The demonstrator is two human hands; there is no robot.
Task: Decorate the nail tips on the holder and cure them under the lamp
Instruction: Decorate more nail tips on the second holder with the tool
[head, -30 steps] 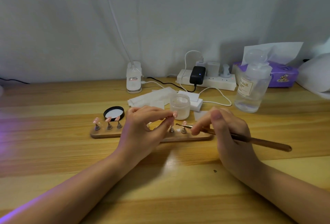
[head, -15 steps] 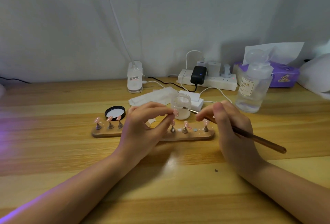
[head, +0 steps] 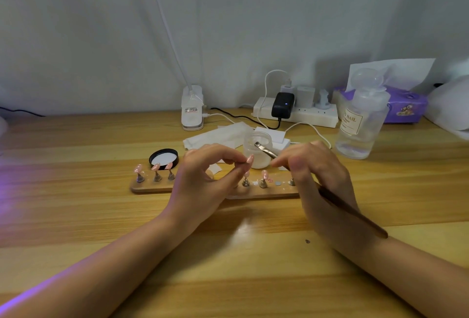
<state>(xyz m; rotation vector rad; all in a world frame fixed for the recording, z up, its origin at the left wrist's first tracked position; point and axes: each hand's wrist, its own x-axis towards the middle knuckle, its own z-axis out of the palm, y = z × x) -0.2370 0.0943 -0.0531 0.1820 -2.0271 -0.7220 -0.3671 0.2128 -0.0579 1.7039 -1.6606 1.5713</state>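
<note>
L hand point(head: 203, 180) pinches nail tip point(head: 249, 160); R hand point(head: 322, 173) grips brush point(head: 265, 149) in white-filled jar point(head: 257, 150)

The holder point(head: 152, 187) lies on the table point(head: 76, 216) — jar point(head: 257, 150) behind it, bottle point(head: 360, 125) to the right.

Head view looks forward and down, seemingly close, over the table point(head: 76, 216).

The table point(head: 76, 216) was pale wood with a smooth, faintly glossy finish; the holder point(head: 152, 187) was lighter matt wood with small metal stands point(head: 245, 182); the nail tips point(head: 250, 160) looked glossy pink; the jar point(head: 257, 150) and bottle point(head: 360, 125) were frosted translucent plastic.
</note>
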